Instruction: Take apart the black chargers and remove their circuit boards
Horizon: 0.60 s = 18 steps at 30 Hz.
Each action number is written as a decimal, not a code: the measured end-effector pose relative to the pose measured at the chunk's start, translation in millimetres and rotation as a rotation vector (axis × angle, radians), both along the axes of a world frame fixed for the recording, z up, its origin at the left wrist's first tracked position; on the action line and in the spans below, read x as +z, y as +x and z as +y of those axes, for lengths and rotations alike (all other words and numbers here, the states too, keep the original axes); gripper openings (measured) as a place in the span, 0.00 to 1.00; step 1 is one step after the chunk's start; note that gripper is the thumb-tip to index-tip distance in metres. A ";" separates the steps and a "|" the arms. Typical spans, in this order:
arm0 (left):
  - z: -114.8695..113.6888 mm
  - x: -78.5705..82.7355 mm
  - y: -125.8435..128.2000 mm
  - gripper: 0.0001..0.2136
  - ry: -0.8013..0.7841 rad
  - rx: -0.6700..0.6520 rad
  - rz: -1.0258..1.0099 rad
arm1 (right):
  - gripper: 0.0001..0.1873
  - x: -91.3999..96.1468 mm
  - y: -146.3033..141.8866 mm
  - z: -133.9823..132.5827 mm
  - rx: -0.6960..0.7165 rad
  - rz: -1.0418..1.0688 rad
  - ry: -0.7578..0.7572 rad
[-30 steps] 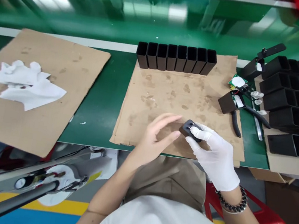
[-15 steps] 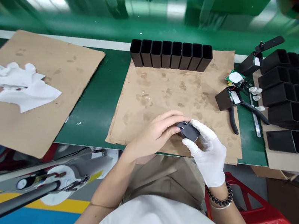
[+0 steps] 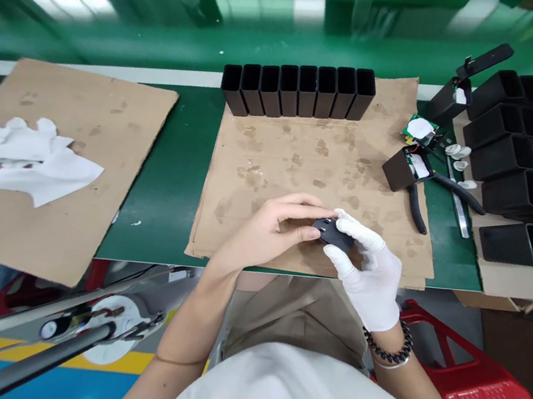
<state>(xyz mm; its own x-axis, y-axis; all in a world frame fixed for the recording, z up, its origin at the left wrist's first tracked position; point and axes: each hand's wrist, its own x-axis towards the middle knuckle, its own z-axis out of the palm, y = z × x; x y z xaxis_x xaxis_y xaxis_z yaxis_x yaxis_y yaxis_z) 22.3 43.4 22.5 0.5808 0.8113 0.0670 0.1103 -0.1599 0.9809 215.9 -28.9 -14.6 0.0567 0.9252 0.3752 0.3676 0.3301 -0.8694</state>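
Between both hands is a small black plastic case [image 3: 334,233], two metal contacts showing on its top near the left end. My bare left hand [image 3: 288,222] pinches that left end between thumb and fingers. On the right end, my right hand [image 3: 369,259], in a white glove, grips with thumb and fingers. The case is just above the front part of the cardboard sheet [image 3: 279,181]; its underside is hidden. Right of it stands an open black case [image 3: 405,169] with white material and wires inside, beside black-handled pliers [image 3: 418,210].
A row of open black cases [image 3: 298,91] stands along the cardboard's back edge. More black cases [image 3: 531,154] fill the right side. Tweezers [image 3: 458,206], white pads [image 3: 462,153] and a green circuit board [image 3: 419,129] lie nearby. White gloves [image 3: 36,153] rest on the left cardboard.
The camera view has shifted slightly. Both hands keep hold of the black case, which has tilted a little between them; the left fingers have shifted slightly.
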 end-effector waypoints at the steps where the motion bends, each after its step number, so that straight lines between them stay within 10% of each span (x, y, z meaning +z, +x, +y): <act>1: 1.7 1.1 -0.4 0.13 -0.011 -0.010 0.000 | 0.20 2.6 0.9 0.4 0.003 -0.058 0.034; 10: -1.9 1.4 0.1 0.14 0.000 0.013 0.002 | 0.09 27.8 13.0 20.2 0.083 -0.674 0.171; 18: -6.9 -9.9 -13.1 0.14 -0.142 0.404 -0.098 | 0.15 60.5 29.0 6.9 0.020 -0.539 0.048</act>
<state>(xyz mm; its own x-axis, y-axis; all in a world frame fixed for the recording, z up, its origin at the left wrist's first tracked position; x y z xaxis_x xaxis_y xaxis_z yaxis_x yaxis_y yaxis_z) 9.3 36.5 12.6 0.2111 0.9772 -0.0228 0.0416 0.0143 0.9990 244.9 -21.9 45.9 -0.1730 0.9051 0.3884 0.7507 0.3765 -0.5429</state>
